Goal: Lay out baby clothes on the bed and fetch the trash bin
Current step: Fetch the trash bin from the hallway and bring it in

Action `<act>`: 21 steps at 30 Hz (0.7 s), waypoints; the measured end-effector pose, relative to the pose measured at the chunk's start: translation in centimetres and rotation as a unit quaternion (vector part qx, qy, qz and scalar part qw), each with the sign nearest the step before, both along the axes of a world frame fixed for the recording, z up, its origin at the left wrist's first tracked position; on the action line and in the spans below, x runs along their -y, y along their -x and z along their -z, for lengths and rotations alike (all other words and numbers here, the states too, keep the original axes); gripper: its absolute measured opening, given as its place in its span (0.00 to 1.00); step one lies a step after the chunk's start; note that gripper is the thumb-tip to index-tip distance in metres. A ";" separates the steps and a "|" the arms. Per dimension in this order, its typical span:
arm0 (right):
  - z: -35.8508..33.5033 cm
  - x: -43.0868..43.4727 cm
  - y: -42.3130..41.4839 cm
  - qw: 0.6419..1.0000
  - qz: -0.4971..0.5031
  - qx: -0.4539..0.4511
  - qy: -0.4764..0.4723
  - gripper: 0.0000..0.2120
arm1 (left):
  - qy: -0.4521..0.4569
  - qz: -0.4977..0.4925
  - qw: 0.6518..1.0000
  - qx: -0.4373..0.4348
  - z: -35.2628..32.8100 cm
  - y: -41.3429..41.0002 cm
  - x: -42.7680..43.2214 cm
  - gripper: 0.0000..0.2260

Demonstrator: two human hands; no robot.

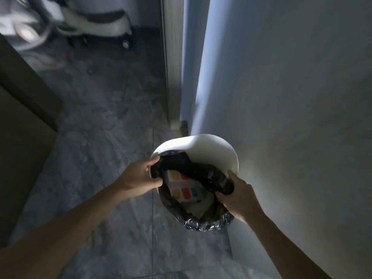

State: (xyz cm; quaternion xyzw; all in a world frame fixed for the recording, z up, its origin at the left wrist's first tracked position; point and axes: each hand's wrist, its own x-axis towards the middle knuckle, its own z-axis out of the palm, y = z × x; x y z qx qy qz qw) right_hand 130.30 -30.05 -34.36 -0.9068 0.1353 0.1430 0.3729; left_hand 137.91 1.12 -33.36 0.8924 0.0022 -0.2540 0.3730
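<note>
Trash bin (pixel 213 152): white, round, standing on the grey marbled floor (pixel 104 117) right against the pale wall (pixel 281 97), just past the door frame (pixel 173 67).
Liner: black bin bag (pixel 203 222), folded over the near rim, bunched and pulled inward across the mouth on the far side.
Contents: white packaging with yellow, orange and blue patches (pixel 185 190), plus crumpled pale paper lower down; the rest too dark to name.
Left hand (pixel 138 178): closed on a gathered fold of the bag at the bin's left rim, thumb under, fingers over.
Right hand (pixel 237 198): closed on the bag's bunched edge at the right rim, thumb lying along the white rim.
Grip target: probably bag and rim together on both sides, though dim light leaves unclear whether only the plastic is pinched.
Surroundings: dark cabinet edge (pixel 26 109) at left; white ride-on toy scooter (pixel 96 21) blurred at the far end of the floor.
Done so far: bin reached and taken in both hands; seemingly not yet lifted, base hidden behind the bag.
Not shown: bed and baby clothes, so no telling whether the laying-out part is finished.
Left to do: lifting the bin off the floor and carrying it away from the wall, bag kept from slipping in.
</note>
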 end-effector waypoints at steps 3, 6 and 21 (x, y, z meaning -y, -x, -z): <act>-10.1 -1.1 -3.0 0.999 -0.036 0.037 0.006 0.27 | 0.002 0.000 0.999 0.036 -10.2 -1.7 -2.1 0.40; -21.3 -2.0 -5.3 0.995 -0.067 0.072 0.013 0.25 | 0.006 -0.010 0.997 0.072 -21.6 -2.7 -3.7 0.43; -75.2 -7.3 -4.7 0.971 -0.164 0.161 0.062 0.16 | -0.101 -0.021 0.957 0.271 -75.4 5.3 -9.1 0.17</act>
